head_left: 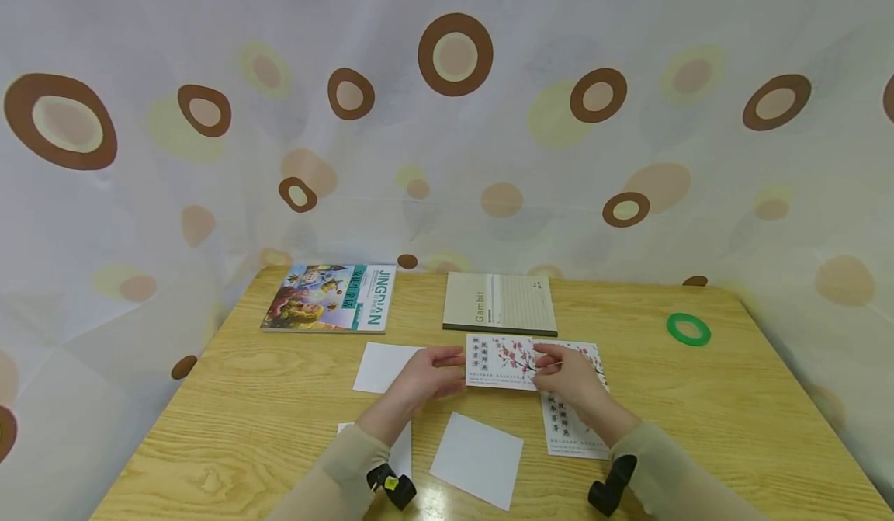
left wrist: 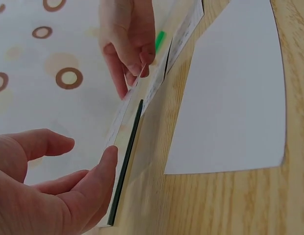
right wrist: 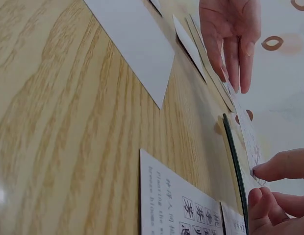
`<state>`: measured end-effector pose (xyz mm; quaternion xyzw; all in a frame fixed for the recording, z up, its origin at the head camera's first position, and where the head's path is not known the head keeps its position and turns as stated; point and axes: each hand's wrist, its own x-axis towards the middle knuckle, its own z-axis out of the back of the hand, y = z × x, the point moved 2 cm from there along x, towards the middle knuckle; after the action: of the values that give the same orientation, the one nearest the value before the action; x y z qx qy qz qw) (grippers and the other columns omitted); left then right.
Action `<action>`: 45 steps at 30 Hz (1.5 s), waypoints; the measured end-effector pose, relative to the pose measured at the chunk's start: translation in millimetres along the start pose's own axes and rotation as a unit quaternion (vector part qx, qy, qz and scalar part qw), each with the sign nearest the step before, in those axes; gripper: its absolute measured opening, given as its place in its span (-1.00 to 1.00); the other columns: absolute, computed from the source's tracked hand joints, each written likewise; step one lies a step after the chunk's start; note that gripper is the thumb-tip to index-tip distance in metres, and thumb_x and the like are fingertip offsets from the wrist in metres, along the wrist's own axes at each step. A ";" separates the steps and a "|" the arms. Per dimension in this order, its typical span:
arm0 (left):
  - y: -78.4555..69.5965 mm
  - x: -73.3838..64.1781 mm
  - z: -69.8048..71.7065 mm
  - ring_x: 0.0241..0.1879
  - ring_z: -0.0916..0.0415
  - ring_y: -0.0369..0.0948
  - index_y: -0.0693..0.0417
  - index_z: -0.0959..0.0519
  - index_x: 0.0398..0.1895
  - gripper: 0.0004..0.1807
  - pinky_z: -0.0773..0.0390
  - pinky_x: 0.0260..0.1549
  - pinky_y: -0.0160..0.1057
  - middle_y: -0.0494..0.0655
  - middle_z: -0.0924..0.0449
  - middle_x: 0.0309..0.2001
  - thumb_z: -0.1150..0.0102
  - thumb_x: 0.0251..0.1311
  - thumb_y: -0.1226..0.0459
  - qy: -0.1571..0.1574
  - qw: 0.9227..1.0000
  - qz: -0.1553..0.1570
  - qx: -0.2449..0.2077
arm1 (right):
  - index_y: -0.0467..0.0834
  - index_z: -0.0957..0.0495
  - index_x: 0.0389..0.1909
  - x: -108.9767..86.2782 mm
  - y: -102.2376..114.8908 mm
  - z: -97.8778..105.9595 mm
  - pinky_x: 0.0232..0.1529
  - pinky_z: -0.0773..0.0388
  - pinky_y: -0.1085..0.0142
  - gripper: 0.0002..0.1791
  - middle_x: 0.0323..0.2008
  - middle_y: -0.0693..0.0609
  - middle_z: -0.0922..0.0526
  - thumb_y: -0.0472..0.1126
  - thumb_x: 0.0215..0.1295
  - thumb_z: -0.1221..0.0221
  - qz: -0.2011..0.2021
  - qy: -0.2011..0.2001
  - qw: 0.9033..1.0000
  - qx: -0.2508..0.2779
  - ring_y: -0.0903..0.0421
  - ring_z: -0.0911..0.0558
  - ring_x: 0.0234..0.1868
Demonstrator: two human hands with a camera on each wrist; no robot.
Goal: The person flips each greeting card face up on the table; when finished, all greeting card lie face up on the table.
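Note:
A white greeting card (head_left: 492,373) with pink blossom and Chinese lettering is held up above the table, its printed face showing. My right hand (head_left: 574,377) pinches it by the right edge between thumb and fingers. At the opposite edge is my left hand (head_left: 429,377); in the left wrist view its thumb and fingers are spread apart, a fingertip right at the card's edge. Below my right hand lies a matching printed card (head_left: 576,443), with another printed card (head_left: 592,352) behind it, partly covered by the hand. A blank white card (head_left: 478,459) lies between my forearms.
More blank cards, one (head_left: 384,367) behind my left hand and one (head_left: 402,451) partly under that forearm, lie on the wooden table (head_left: 705,420). Towards the back are a colourful magazine (head_left: 328,297), a Gambit notebook (head_left: 500,303) and a green tape roll (head_left: 688,329). A patterned curtain (head_left: 517,156) hangs behind.

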<state>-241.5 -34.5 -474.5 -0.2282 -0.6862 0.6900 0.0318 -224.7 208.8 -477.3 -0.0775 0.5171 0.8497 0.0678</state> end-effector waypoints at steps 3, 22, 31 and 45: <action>0.0 1.9 0.2 -0.11 -0.64 -0.14 0.43 -0.30 0.37 -0.39 -0.68 -0.03 -0.11 0.31 -0.48 0.22 -0.13 0.23 0.48 -0.001 1.000 0.004 0.003 | -0.31 -0.40 0.32 1.7 -0.1 -0.9 -0.29 -0.57 0.40 -0.30 -0.12 -0.15 -0.58 -0.46 0.06 -0.28 0.004 -0.003 1.000 -0.023 0.13 -0.56 -0.24; 3.9 14.5 1.4 -0.01 -0.64 -0.06 0.35 -0.20 0.45 -0.32 -0.66 0.00 -0.13 0.26 -0.48 0.24 -0.16 0.30 0.40 0.007 0.999 0.037 0.026 | -0.32 -0.45 0.27 11.6 -0.9 -1.3 -0.35 -0.44 0.38 -0.31 -0.29 -0.02 -0.62 -0.36 0.03 -0.38 0.034 -0.008 0.991 -0.132 0.14 -0.49 -0.35; 4.5 18.8 -0.8 0.05 -0.61 -0.04 0.37 -0.18 0.45 -0.32 -0.66 0.00 -0.17 0.28 -0.46 0.25 -0.16 0.31 0.40 0.005 0.998 0.040 0.042 | -0.38 -0.46 0.24 13.3 0.9 -1.6 -0.31 -0.43 0.31 -0.30 -0.33 -0.02 -0.63 -0.33 0.01 -0.40 0.063 -0.014 0.980 -0.186 0.12 -0.47 -0.37; 4.7 22.2 -1.1 0.16 -0.55 0.03 0.36 -0.16 0.47 -0.30 -0.64 0.03 -0.14 0.32 -0.44 0.27 -0.16 0.28 0.43 0.006 0.998 0.035 0.055 | -0.40 -0.45 0.24 20.9 -6.4 -5.2 -0.34 -0.36 0.31 -0.31 -0.44 0.04 -0.53 -0.32 0.03 -0.39 0.085 -0.005 0.972 -0.217 0.14 -0.39 -0.47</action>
<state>-259.7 -25.8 -484.9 -0.2537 -0.6386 0.7261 0.0243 -243.6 207.8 -489.5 -0.0420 0.3248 0.9447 -0.0201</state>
